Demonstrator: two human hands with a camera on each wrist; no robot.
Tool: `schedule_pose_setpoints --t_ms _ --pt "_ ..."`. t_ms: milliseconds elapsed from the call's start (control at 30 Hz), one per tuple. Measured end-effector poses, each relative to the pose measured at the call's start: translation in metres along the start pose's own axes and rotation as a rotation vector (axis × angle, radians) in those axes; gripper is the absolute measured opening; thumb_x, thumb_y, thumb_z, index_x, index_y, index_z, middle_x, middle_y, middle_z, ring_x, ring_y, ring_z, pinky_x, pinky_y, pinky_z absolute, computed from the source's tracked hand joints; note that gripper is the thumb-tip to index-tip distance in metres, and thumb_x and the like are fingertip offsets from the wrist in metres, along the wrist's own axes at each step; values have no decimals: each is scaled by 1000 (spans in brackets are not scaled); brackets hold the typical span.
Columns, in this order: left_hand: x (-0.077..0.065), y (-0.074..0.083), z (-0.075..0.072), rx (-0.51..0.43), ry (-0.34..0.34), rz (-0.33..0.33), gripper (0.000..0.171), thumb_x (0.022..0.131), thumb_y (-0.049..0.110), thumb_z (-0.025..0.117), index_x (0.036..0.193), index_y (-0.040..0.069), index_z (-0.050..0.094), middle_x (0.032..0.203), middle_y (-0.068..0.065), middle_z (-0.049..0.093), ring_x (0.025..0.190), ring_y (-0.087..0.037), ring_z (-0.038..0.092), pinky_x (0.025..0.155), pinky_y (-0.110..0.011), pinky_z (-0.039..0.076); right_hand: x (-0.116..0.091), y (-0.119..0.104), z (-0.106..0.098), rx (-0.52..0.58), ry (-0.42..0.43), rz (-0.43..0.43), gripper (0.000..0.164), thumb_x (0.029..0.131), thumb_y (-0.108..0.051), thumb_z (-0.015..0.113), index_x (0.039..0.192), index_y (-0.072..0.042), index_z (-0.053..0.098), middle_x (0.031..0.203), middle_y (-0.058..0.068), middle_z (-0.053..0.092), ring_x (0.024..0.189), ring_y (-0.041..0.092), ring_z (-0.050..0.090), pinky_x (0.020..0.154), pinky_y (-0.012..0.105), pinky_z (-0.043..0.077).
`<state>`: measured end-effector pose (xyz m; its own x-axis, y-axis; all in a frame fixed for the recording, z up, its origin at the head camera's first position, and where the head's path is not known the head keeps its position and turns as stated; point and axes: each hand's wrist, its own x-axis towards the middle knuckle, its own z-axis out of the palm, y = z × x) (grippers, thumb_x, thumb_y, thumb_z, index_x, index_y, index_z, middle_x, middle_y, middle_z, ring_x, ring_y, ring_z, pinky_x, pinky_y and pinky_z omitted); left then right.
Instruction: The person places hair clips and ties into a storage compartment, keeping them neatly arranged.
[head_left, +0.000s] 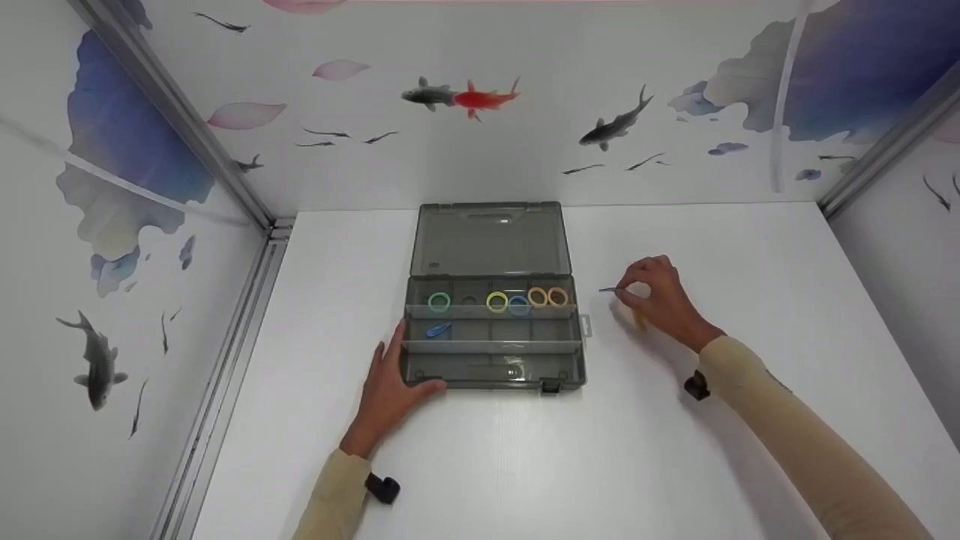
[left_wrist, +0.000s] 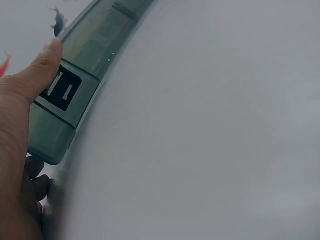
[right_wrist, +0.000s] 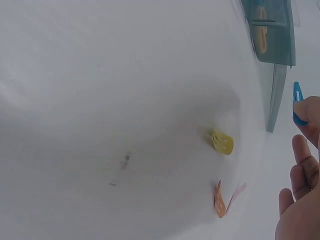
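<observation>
A grey see-through compartment box (head_left: pixel 493 367) lies on the table with its lid tilted back. My left hand (head_left: pixel 386 394) rests at its front left corner, thumb along the front edge and fingers against the left side. In the head view, my right hand (head_left: pixel 660 296) is raised to the right of the box. Between thumb and forefinger it pinches a blue snap hair clip (right_wrist: pixel 298 102); its other fingers are loosely bent. A matching blue snap clip (head_left: pixel 439 330) lies in the middle row. Ring-shaped hair ties stand in the back row: green (head_left: pixel 439 302), yellow (head_left: pixel 497 302), blue (head_left: pixel 519 305) and two orange (head_left: pixel 557 297).
Below the right hand, a yellow claw clip (right_wrist: pixel 222 142) lies on the white table (head_left: pixel 525 465). Near it are an orange clip (right_wrist: pixel 219 202) and a pink clip (right_wrist: pixel 236 195). Printed panels (head_left: pixel 360 165) wall in the table at the back and sides.
</observation>
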<state>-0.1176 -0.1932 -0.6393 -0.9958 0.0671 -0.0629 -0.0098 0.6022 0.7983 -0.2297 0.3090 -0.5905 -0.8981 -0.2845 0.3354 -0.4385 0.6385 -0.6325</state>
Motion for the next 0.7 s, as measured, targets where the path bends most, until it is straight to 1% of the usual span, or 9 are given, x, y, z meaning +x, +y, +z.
schedule_pose_setpoints --t_ms 100,200,300,467,567,700 --pt "0 0 0 0 -6 -10 131 80 69 92 179 35 13 179 -18 30 168 -50 8 124 -81 21 2 -5 1 0 -5 -17 8 95 3 83 93 -5 82 110 16 69 113 33 50 102 53 33" --pt "0 1 -1 -1 -4 -7 131 80 70 91 179 35 13 179 -19 30 168 -50 9 123 -82 22 5 -11 4 -5 -9 -51 7 95 2 83 93 -4 82 109 17 69 110 36 50 100 53 34" --pt "0 1 -1 -4 -1 -6 130 80 68 92 179 35 14 180 -18 28 167 -51 9 122 -82 22 7 -16 8 -9 -20 -72 7 95 1 84 93 -4 82 109 18 69 109 38 51 99 53 34" --pt "2 -1 0 -1 3 -4 130 80 66 93 179 36 14 181 -16 26 167 -52 9 122 -83 22 11 -27 15 -6 -42 -84 9 95 2 85 92 -6 82 108 16 69 108 36 51 96 51 34" --pt "2 -2 1 3 8 -2 130 80 66 94 179 36 14 180 -16 29 167 -51 10 122 -83 22 15 -32 18 -3 -50 -92 9 95 2 85 91 -6 82 109 15 70 109 35 50 94 51 33" --pt "2 -3 2 6 12 8 130 80 66 93 179 36 14 178 -18 33 167 -51 11 121 -83 23 21 -38 22 0 -54 -112 10 95 2 85 93 -6 82 111 15 69 110 35 50 97 53 34"
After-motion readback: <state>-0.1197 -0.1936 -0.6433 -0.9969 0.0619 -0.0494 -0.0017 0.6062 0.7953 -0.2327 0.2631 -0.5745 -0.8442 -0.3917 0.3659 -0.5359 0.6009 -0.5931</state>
